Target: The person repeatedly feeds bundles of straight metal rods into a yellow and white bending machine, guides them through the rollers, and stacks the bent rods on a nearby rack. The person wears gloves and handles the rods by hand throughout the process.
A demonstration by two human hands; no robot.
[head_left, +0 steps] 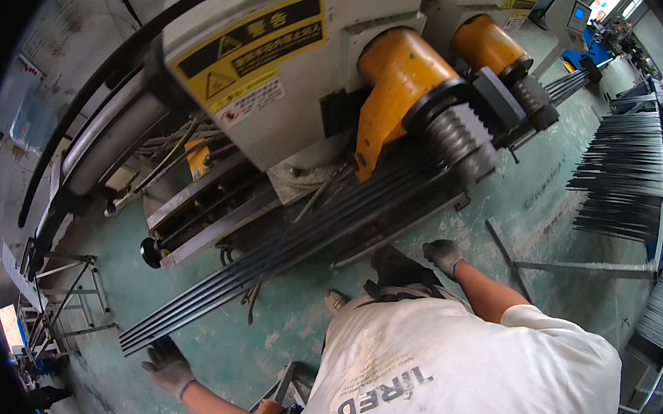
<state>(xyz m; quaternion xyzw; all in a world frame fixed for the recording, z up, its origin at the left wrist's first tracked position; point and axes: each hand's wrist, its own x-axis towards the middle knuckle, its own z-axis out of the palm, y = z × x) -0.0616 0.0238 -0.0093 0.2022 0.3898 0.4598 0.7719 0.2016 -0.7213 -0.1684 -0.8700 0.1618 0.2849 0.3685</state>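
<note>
My left hand, in a grey glove with dark fingers, reaches to the near left ends of several long dark metal bars. Its fingers are stretched toward the bar ends and do not wrap round them; whether they touch is unclear. The bars run side by side through a large grey machine, beneath its orange housings and ribbed steel cylinders. Gloved as well, my right hand hangs beside my right hip, below the machine's edge. Nothing shows in it, and its fingers look loosely apart.
At the right, a rack carries many thin dark rods. A metal frame stand stands at the far left. Low in front of my left forearm is a stand with a wooden piece. The floor is green and worn.
</note>
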